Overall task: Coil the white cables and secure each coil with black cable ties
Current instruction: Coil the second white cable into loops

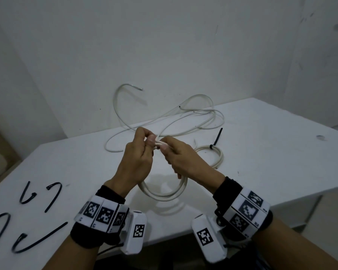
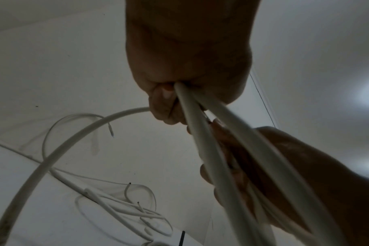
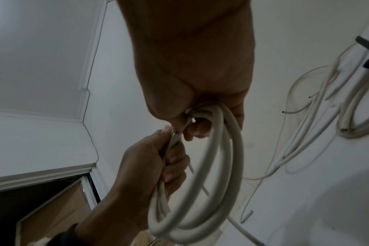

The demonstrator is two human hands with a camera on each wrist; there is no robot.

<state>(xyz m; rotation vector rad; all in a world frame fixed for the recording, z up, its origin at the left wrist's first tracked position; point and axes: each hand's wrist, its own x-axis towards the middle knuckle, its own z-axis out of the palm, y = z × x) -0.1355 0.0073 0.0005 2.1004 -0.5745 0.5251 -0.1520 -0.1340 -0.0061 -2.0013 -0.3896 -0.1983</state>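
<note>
**White cable coil gripped in both hands above the table**

A coil of white cable (image 1: 165, 191) is held in the air above the white table (image 1: 261, 152), near the middle of the head view. Several turns are gathered at the 12 o'clock point of the coil, and the loop hangs down from there toward 6 o'clock. In the right wrist view the coil (image 3: 200, 191) is seen as stacked round turns.

The gathered turns are gripped by the left hand (image 1: 137, 158), with fingers curled and the thumb pressed against them. From this hand a single free strand (image 2: 53, 158) is led away in an arc. The same bundle is gripped from the 3 o'clock side by the right hand (image 1: 181, 160), with fingers wrapped round the turns. The two hands are touching at the fingertips.

At 12 o'clock from the hands, loose white cables (image 1: 183, 117) are spread over the far edge of the table, with one end raised against the wall (image 1: 164, 45). At 3 o'clock from the hands, a finished coil (image 1: 213, 154) is laid flat on the table and is bound with a black cable tie (image 1: 216, 140), whose tail is pointed toward 12 o'clock.

At 8 o'clock from the hands, well apart from them, spare black cable ties (image 1: 27, 217) are scattered on the near left part of the table; most are bent into hooks.

A band with printed square markers and a white camera block is worn on each wrist.
</note>
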